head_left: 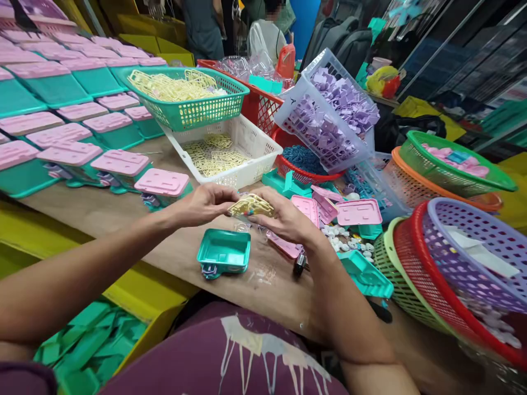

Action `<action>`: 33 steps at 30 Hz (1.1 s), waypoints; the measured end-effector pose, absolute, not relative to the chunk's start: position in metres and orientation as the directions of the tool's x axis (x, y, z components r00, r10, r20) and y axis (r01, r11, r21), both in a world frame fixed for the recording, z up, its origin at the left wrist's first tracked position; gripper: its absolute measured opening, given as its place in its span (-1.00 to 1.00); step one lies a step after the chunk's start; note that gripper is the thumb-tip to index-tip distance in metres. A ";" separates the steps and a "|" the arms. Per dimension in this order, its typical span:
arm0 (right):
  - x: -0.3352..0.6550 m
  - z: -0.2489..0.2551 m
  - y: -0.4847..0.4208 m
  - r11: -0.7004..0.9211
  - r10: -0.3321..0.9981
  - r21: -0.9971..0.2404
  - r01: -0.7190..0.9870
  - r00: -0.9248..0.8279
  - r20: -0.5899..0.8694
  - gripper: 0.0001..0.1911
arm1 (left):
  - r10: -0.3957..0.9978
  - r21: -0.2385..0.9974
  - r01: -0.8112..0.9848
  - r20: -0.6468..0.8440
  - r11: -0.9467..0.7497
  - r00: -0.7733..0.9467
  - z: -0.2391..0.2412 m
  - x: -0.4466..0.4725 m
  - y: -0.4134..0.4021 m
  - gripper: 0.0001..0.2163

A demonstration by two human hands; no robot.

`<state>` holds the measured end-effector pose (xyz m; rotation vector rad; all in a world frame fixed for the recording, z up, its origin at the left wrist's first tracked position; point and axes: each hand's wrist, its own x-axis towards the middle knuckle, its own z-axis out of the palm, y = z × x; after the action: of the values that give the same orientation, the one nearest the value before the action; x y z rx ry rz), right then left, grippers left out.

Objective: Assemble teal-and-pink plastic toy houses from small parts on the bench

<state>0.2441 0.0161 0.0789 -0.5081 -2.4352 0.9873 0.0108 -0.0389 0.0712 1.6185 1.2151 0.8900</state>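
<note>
Purple shirt (209, 351) lay at six o'clock; at the dial's centre, left grip (206, 204) and right grip (286, 216) both pinched stacked cream frames (251, 206), which risked spilling onto the worktop (272, 299) if either loosened.

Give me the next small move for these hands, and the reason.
Probably tease the yellow frames apart: the left hand and right hand hold what look like several bunched together, while the open teal box sits nearer the body.

Pale yellow pieces (253, 204), teal-green container (224, 251), pink lids (162, 182), lilac parts (343, 101), plum shirt (185, 359) with pale drip pattern
</note>
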 end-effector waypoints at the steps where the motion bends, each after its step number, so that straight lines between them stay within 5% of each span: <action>1: 0.239 0.078 0.008 0.672 0.487 -0.721 0.171 -0.835 0.257 -0.79 | 0.972 0.944 0.309 0.046 -0.118 0.232 0.069 0.008 -0.048 -0.71; 7: 0.217 0.060 -0.031 0.805 0.326 -0.572 0.158 -0.923 0.203 -0.54 | 0.992 0.969 0.230 0.112 -0.094 -0.065 0.029 -0.004 -0.102 -0.58; 11: 0.204 0.046 -0.043 0.900 0.346 -0.310 0.307 -0.935 0.077 -0.80 | 0.993 0.969 0.232 0.104 -0.088 -0.057 0.010 0.013 -0.120 -0.54; 15: 0.199 0.041 -0.048 0.918 0.371 -0.170 0.358 -0.928 0.047 -0.81 | 0.995 0.960 0.280 0.012 0.015 -0.097 0.002 0.026 -0.125 -0.53; 20: 0.206 0.042 -0.063 0.875 0.472 -0.167 0.455 -0.878 0.080 -0.67 | 0.981 0.940 0.340 0.059 0.007 -0.183 -0.010 0.034 -0.130 -0.58; 25: 0.219 0.031 -0.078 0.850 0.513 -0.233 0.473 -0.842 0.164 -0.36 | 0.961 0.977 0.215 0.054 0.006 -0.271 -0.025 0.049 -0.126 -0.64; 33: 0.314 0.024 -0.024 0.669 0.739 -0.227 0.707 -0.601 0.304 -0.41 | 0.991 0.989 0.146 -0.007 0.026 -0.133 -0.032 0.095 -0.097 -0.58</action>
<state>0.3143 -0.0237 0.0239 -1.1374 -2.5135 0.1168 0.0954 -0.0971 -0.0319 1.2396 1.4258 1.2204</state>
